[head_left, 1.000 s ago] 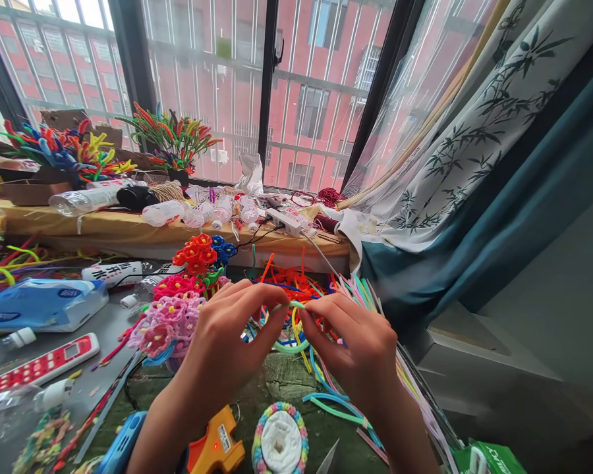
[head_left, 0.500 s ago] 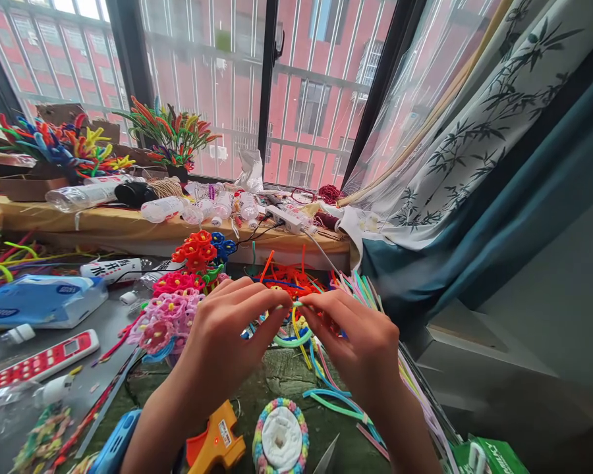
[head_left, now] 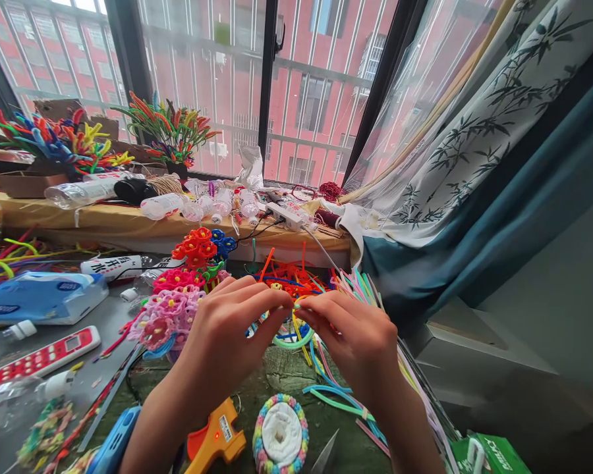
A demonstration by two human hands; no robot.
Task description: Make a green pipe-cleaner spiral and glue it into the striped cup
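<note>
Pinched in the grip of the left hand (head_left: pixel 234 321) and right hand (head_left: pixel 356 329), a green strip (head_left: pixel 297 305) shows only a sliver above a cluttered, dark-green table (head_left: pixel 279 376), facing a barred window (head_left: pixel 268 85).

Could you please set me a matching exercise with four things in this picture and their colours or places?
Things:
1. Glue gun
2. Green strip
3. Tissue pack
4. Power strip

Colours or places:
A. At the fingertips of the left hand and right hand
B. On the windowsill
C. Orange-yellow
D. Blue and white

Pairs: 1-C, 2-A, 3-D, 4-B
</note>
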